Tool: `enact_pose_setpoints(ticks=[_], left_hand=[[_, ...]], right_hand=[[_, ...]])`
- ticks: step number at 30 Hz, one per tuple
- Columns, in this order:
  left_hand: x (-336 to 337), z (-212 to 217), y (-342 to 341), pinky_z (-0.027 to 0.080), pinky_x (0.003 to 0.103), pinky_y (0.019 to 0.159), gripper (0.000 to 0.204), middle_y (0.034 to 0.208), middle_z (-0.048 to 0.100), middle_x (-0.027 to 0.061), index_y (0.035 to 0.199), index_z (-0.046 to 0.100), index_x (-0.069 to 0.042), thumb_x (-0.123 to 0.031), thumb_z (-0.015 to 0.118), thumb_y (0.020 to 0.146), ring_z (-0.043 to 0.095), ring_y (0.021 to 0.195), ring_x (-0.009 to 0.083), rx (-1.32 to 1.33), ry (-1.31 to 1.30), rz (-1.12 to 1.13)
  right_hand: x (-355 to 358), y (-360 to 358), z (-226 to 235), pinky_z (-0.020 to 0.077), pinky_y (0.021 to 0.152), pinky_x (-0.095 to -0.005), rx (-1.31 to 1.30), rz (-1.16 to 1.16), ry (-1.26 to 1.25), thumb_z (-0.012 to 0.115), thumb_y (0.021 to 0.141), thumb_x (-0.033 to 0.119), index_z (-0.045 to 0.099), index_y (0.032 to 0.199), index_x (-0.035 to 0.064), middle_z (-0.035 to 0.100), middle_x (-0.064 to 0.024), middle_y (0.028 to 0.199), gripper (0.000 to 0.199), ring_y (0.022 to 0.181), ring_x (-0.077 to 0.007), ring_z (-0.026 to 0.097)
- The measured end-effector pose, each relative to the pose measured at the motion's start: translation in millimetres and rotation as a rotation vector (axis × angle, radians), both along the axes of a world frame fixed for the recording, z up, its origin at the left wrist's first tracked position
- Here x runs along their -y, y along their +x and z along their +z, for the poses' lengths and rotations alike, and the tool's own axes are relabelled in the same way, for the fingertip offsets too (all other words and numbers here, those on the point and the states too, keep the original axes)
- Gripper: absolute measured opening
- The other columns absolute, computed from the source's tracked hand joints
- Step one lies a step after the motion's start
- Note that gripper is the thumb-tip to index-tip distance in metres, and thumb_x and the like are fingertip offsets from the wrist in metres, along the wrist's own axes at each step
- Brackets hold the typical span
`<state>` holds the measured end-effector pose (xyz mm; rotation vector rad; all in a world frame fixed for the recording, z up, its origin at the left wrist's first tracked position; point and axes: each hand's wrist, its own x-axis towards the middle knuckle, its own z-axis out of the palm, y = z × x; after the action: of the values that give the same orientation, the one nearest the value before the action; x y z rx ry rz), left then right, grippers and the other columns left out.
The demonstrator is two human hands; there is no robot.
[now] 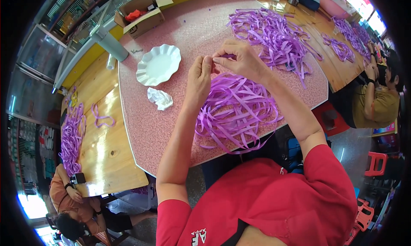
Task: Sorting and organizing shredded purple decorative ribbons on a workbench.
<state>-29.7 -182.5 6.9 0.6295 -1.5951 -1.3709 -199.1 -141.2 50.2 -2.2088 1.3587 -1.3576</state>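
Observation:
Over the pink speckled table, my two hands meet at the fingertips. My left hand point(200, 78) is closed in a pinch, and what lies between its fingers is too small to make out. My right hand point(243, 59) is closed too, with a bit of purple ribbon point(230, 56) showing between its thumb and fingers. Just below my hands, a loose heap of purple ribbons point(239, 111) spreads to the table's near edge. A larger tangled pile of purple ribbons point(269, 34) lies beyond my right hand.
Left of my hands are a white scalloped plate point(159, 65), a crumpled white tissue point(160, 98) and a grey-green tumbler point(109, 44). An open cardboard box point(143, 17) stands at the far edge. Co-workers sit at right point(372, 92) and lower left point(77, 203), near more ribbons point(72, 137).

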Motion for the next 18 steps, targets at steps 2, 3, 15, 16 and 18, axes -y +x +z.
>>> enact_pose_setpoints(ticks=[2,3,15,16,18], left_hand=[[0.4,-1.8,-4.2,0.048,0.028,0.074,0.03,0.084,0.056,0.0041,0.095,0.055,0.0,-0.026,0.043,0.107,0.057,0.078,0.0121,-0.007,0.019,0.006],[0.4,-3.2,-6.1,0.048,0.028,0.075,0.029,0.085,0.057,0.0041,0.096,0.055,-0.001,-0.025,0.044,0.107,0.058,0.079,0.0123,-0.058,0.062,-0.003],[-1.6,-3.0,8.0,0.048,0.02,0.07,0.01,0.087,0.065,-0.0011,0.09,0.063,-0.005,-0.006,0.073,0.088,0.059,0.078,0.0054,0.018,0.299,-0.051],[-3.7,-1.1,6.1,0.048,0.02,0.07,0.01,0.087,0.065,-0.0011,0.09,0.063,-0.005,-0.006,0.073,0.088,0.059,0.078,0.0054,0.019,0.303,-0.048],[-9.7,7.0,2.7,0.048,0.02,0.071,0.011,0.088,0.065,-0.0001,0.089,0.063,-0.006,-0.005,0.074,0.088,0.059,0.079,0.0058,-0.103,0.325,-0.055]], right_hand=[[8.6,-7.8,-9.3,0.0464,0.065,-0.0274,0.028,0.016,0.021,0.073,0.085,0.006,0.071,0.093,0.0013,0.064,-0.0047,0.081,0.01,0.075,-0.0127,0.059],[13.1,-12.3,-14.5,0.0459,0.064,-0.0262,0.057,0.038,0.041,0.072,0.086,0.007,0.071,0.094,0.0018,0.064,-0.0028,0.082,0.009,0.075,-0.0108,0.059],[13.6,-33.6,-21.3,0.0368,0.052,-0.0175,0.671,0.275,0.649,0.072,0.089,0.013,0.072,0.104,0.0041,0.063,0.0042,0.078,0.018,0.06,-0.0006,0.048],[14.3,-34.0,-23.2,0.0354,0.05,-0.0172,0.744,0.259,0.688,0.073,0.089,0.014,0.072,0.102,0.0044,0.062,0.0047,0.076,0.017,0.058,-0.0002,0.047],[16.6,-30.1,-29.0,0.0337,0.049,-0.0173,0.796,0.245,0.701,0.073,0.089,0.015,0.071,0.1,0.0048,0.06,0.0053,0.074,0.015,0.056,-0.0005,0.044]])
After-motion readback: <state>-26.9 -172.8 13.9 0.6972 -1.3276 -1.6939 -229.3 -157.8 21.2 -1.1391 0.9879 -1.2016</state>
